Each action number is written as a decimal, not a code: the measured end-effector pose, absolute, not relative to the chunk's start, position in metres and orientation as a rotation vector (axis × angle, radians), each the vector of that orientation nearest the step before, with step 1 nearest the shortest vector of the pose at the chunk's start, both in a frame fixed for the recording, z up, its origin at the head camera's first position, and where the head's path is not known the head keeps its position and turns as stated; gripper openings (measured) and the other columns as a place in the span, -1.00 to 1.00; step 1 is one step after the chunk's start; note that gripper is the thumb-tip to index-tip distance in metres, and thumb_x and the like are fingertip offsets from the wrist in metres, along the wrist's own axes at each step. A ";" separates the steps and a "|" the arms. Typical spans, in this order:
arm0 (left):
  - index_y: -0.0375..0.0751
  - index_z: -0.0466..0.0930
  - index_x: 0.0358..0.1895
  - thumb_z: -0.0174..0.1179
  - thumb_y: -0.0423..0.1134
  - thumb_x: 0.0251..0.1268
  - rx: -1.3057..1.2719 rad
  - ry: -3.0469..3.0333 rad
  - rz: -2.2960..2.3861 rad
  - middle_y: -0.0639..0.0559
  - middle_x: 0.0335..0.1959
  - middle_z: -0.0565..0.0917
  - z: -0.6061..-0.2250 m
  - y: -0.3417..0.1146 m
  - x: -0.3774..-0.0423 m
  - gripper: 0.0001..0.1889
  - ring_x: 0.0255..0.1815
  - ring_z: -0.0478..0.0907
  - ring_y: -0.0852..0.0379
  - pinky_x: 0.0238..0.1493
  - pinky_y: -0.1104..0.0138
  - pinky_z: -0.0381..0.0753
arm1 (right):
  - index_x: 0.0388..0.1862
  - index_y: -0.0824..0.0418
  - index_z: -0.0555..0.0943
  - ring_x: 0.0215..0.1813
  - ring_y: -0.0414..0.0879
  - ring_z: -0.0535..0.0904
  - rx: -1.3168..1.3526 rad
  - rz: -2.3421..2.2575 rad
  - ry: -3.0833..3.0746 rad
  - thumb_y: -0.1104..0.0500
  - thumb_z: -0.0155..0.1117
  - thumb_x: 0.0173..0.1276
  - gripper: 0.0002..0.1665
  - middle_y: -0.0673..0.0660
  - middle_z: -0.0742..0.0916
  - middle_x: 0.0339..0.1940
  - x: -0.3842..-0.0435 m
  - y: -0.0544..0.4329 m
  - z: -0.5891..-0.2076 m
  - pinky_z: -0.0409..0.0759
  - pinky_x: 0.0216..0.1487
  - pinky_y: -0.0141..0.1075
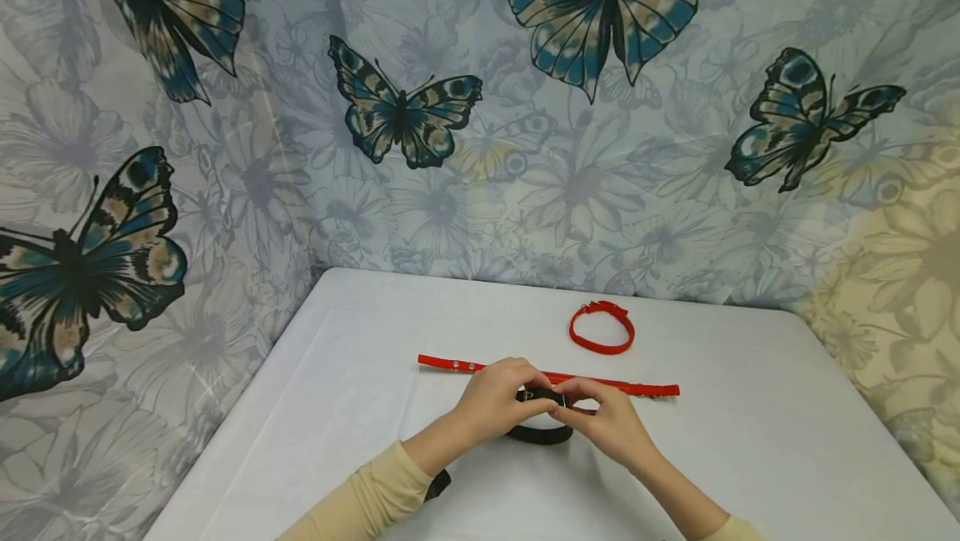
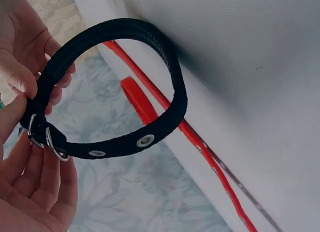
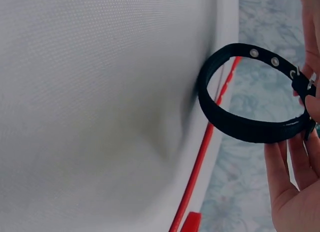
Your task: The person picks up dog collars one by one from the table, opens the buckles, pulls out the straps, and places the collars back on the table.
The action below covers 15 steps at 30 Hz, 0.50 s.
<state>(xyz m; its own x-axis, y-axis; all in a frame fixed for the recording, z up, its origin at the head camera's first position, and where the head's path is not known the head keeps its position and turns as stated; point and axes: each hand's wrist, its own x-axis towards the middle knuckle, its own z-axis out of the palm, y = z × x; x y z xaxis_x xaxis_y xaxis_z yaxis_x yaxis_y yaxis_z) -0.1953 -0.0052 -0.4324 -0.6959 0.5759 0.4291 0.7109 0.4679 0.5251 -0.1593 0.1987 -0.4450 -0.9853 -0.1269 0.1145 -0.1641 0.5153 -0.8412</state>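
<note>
Both hands hold a black collar (image 1: pixel 540 435) by its buckle end, its band forming a closed loop. My left hand (image 1: pixel 495 395) pinches the strap beside the metal buckle (image 2: pixel 36 131) and D-ring (image 2: pixel 56 145). From the other side, my right hand (image 1: pixel 606 423) grips the band between thumb and fingers. Metal-rimmed holes (image 3: pixel 254 53) show along the strap. Just behind the hands a red strap collar (image 1: pixel 438 363) lies stretched out on the table, partly hidden by them.
A red collar (image 1: pixel 602 349) fastened into a loop lies farther back on the white table (image 1: pixel 360 316). Partly covered by the left sleeve is a black item (image 1: pixel 437 485). Butterfly-printed cloth (image 1: pixel 525 216) hangs behind the table and along its left side.
</note>
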 end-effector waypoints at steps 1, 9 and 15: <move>0.02 0.72 -0.17 0.39 -0.01 0.17 -1.113 -2.519 -1.030 0.30 -0.31 0.64 -0.432 -0.005 -0.195 -0.78 -0.26 0.49 0.41 -0.26 0.60 0.44 | -0.20 -0.03 0.72 -0.15 -0.14 0.58 0.259 1.487 -2.707 0.07 0.53 0.14 -0.76 -0.12 0.72 -0.24 -0.159 0.199 -0.445 0.64 -0.06 -0.28; 0.03 0.74 -0.19 0.39 -0.04 0.17 -1.087 -2.456 -1.163 0.28 -0.32 0.66 -0.441 -0.003 -0.195 -0.81 -0.25 0.50 0.40 -0.26 0.58 0.45 | -0.24 -0.07 0.71 -0.13 -0.18 0.59 0.218 1.447 -2.740 0.00 0.52 0.14 -0.79 -0.17 0.72 -0.29 -0.160 0.200 -0.448 0.57 -0.08 -0.20; 0.01 0.74 -0.19 0.37 -0.07 0.20 -1.068 -2.403 -1.309 0.28 -0.32 0.66 -0.447 -0.003 -0.198 -0.83 -0.25 0.51 0.37 -0.26 0.54 0.50 | -0.22 -0.04 0.71 -0.11 -0.14 0.59 0.180 1.501 -2.746 -0.04 0.52 0.14 -0.75 -0.13 0.73 -0.28 -0.161 0.201 -0.447 0.57 -0.09 -0.21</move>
